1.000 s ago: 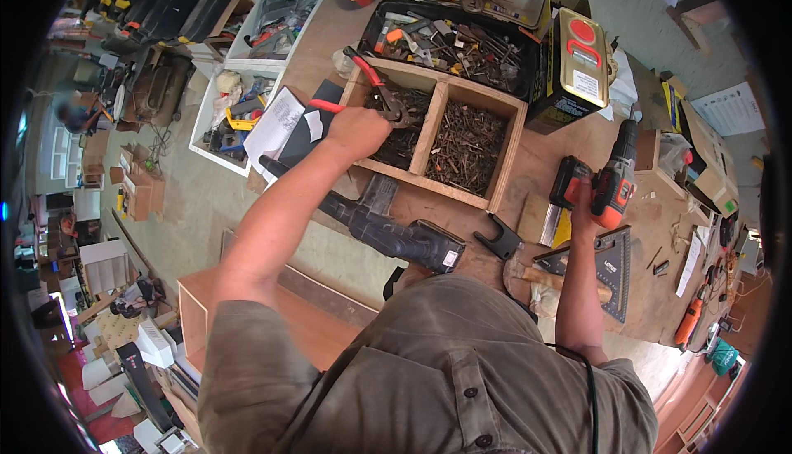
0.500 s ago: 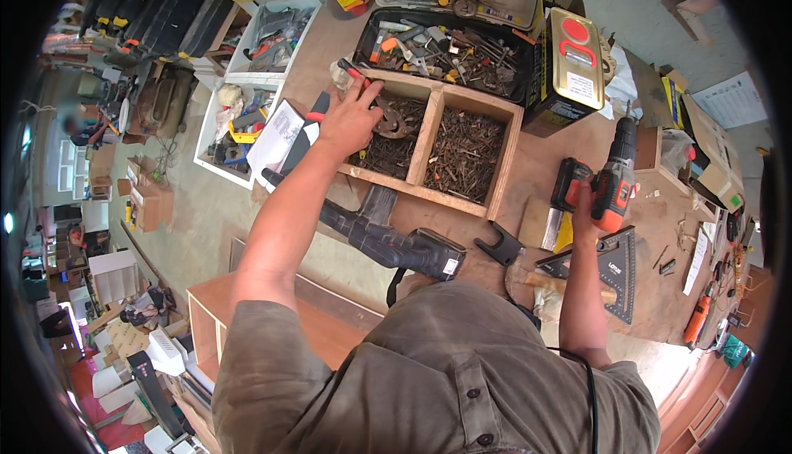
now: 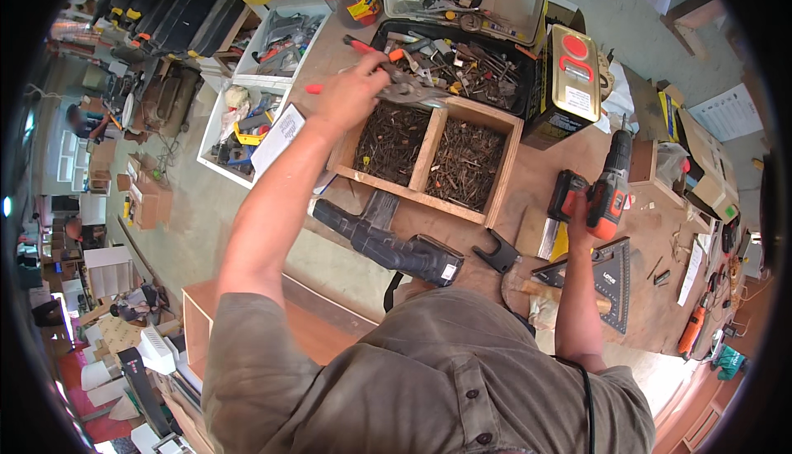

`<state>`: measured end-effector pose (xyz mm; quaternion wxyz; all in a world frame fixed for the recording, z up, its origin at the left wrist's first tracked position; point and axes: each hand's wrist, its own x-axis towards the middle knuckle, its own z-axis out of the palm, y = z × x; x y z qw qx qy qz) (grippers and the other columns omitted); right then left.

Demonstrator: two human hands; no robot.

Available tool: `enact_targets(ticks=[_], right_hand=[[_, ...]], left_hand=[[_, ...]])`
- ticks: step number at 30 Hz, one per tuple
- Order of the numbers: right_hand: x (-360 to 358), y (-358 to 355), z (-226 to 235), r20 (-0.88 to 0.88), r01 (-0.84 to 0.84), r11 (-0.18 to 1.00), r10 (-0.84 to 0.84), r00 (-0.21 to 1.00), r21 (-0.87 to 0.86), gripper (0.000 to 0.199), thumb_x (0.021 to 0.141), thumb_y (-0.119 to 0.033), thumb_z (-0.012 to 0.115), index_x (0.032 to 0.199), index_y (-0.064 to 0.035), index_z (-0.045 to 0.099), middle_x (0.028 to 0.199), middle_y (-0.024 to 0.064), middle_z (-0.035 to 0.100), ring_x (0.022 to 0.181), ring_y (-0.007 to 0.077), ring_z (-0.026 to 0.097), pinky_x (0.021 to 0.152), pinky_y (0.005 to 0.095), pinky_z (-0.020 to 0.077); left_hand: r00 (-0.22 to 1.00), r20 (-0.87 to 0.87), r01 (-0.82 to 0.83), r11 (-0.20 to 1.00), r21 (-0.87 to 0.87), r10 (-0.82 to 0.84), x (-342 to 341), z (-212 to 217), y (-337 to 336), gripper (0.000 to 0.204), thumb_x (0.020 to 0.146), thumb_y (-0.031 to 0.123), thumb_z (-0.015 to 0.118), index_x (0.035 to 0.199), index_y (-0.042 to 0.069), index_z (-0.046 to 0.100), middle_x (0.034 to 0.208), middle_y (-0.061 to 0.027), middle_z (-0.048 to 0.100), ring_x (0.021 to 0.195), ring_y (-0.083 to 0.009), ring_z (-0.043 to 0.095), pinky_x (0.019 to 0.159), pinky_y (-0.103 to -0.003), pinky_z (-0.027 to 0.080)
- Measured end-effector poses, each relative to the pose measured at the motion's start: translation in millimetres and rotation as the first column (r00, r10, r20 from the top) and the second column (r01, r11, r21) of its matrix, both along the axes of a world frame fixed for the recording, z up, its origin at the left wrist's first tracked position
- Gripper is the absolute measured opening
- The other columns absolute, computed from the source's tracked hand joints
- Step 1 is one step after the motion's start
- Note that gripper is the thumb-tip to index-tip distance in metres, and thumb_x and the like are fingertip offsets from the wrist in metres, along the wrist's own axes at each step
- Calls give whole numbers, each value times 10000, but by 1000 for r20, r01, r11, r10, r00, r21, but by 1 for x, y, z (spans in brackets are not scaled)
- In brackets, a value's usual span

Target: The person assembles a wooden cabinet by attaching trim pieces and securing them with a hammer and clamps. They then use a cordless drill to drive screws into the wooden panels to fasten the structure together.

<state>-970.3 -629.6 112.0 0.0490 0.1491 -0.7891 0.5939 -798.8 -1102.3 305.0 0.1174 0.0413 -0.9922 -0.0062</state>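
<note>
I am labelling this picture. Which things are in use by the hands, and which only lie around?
In use: left hand holds red-handled snips above wooden screw box; right hand holds drill.
Lying about: black saw, speed square, gold tin.

Two-compartment wooden box of nails and screws [image 3: 493,198] sits at centre on the brown workbench [image 3: 536,165]. At its 12 o'clock: open black toolbox [image 3: 462,62]. At 11 o'clock: left hand [image 3: 351,91] gripping red-handled metal snips [image 3: 394,79]. At 2 o'clock: tall gold rectangular tin [image 3: 571,83]. At 3 o'clock: right hand [image 3: 580,211] on red-and-black cordless drill [image 3: 606,186]. At 6 o'clock: dark reciprocating saw [image 3: 388,244]. At 4 o'clock: black triangular square [image 3: 606,277].
</note>
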Motion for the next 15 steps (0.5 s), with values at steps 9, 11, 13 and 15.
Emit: enact_targets(ticks=[9, 11, 13, 15], right_hand=[[16, -18, 44, -125, 63, 998, -61, 990, 9, 242, 850, -73, 684, 1056, -46, 560, 917, 23, 564, 830, 127, 552, 736, 288, 476], [16, -19, 45, -139, 65, 998, -62, 988, 15, 256, 848, -83, 696, 1058, -51, 554, 911, 12, 554, 829, 116, 542, 731, 278, 469], [18, -26, 54, -204, 81, 996, -72, 976, 41, 248, 847, -82, 696, 1050, -52, 557, 904, 8, 556, 817, 113, 542, 718, 274, 469], [18, -24, 50, -176, 91, 993, -78, 981, 69, 226, 848, -62, 676, 1048, -36, 573, 920, 29, 583, 811, 128, 571, 728, 291, 487]], left_hand=[[999, 37, 36, 999, -18, -35, -32, -57, 23, 162, 771, 58, 590, 930, 89, 585, 1322, -106, 504, 1053, -295, 620, 811, -444, 534], [999, 30, 29, 1000, -13, -28, -33, -63, 20, 177, 770, 57, 597, 944, 88, 588, 1330, -110, 498, 1097, -303, 597, 878, -466, 504], [999, 25, 30, 999, -37, -29, -32, -66, 14, 213, 760, 58, 617, 970, 90, 594, 1339, -107, 492, 1154, -312, 564, 951, -492, 461], [998, 66, 22, 1000, 14, -23, -28, -63, 15, 270, 743, 74, 663, 1004, 98, 597, 1338, -108, 490, 1185, -316, 536, 988, -501, 425]])
